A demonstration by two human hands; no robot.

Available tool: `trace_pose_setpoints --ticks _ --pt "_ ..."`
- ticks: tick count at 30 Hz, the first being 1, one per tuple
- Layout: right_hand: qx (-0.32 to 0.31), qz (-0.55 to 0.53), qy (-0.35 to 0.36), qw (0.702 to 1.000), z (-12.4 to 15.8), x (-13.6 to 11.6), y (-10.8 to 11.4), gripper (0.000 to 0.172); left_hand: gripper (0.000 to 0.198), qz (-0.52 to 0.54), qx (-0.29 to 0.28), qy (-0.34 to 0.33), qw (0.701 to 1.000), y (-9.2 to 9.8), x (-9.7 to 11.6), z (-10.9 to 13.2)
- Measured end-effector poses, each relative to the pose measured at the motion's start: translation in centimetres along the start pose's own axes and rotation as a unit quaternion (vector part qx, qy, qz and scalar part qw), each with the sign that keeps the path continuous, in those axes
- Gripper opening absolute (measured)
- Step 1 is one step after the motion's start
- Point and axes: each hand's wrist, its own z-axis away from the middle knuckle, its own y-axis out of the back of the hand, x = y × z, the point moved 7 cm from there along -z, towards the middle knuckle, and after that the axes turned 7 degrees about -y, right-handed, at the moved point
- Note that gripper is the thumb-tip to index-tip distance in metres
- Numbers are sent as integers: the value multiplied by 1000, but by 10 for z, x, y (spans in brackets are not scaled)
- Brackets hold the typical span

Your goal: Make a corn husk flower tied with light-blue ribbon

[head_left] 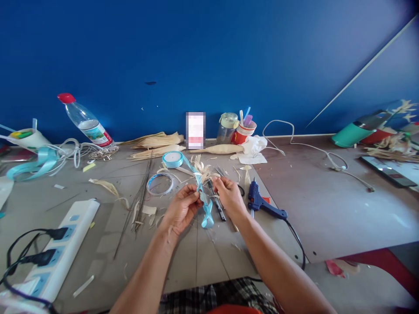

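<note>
My left fingers (191, 198) pinch the shiny light-blue satin ribbon (207, 213) beneath the pale, frilled dried-husk flower (203, 171), above the grey surface (186, 261); my right fingers (223, 185) close on its side, apparently at a petal, left of the dark-blue plastic glue gun (262, 201).

Two hands (183, 206) at six o'clock — one glue gun (257, 195) at four, one power strip (66, 245) at eight.
</note>
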Motion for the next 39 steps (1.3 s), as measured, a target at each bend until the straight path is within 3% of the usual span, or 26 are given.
trace_pose_setpoints --ticks 6,10,13,21,23,26,28,31,34,39 --pt "14 20 15 1000 -4 4 2 10 23 33 2 3 999 4 0 -2" --pt "-6 25 -27 999 -5 7 0 14 23 33 -5 -3 999 5 0 -4" --pt "-12 59 -7 998 -4 0 0 12 24 30 0 -20 999 7 2 -5" --pt "-18 125 28 992 1 -11 0 41 29 18 22 -50 998 10 4 -8" --pt "-8 119 43 992 1 -15 1 35 29 13 25 -58 998 9 6 -8" --pt "-24 59 83 995 4 -24 -2 9 30 7 19 -67 998 8 7 -8" --pt "-85 -30 55 994 6 -23 -11 12 28 -2 9 -70 998 7 6 -8" --pt "-156 -179 -29 971 9 -16 -25 16 27 -15 -12 -66 998 3 3 -7" --pt "-135 -252 -74 955 10 -10 -25 20 27 -24 -24 -53 998 0 -2 -6" --pt "-99 -252 -79 959 7 -9 -19 18 24 -47 -30 -30 998 -2 -6 -3"
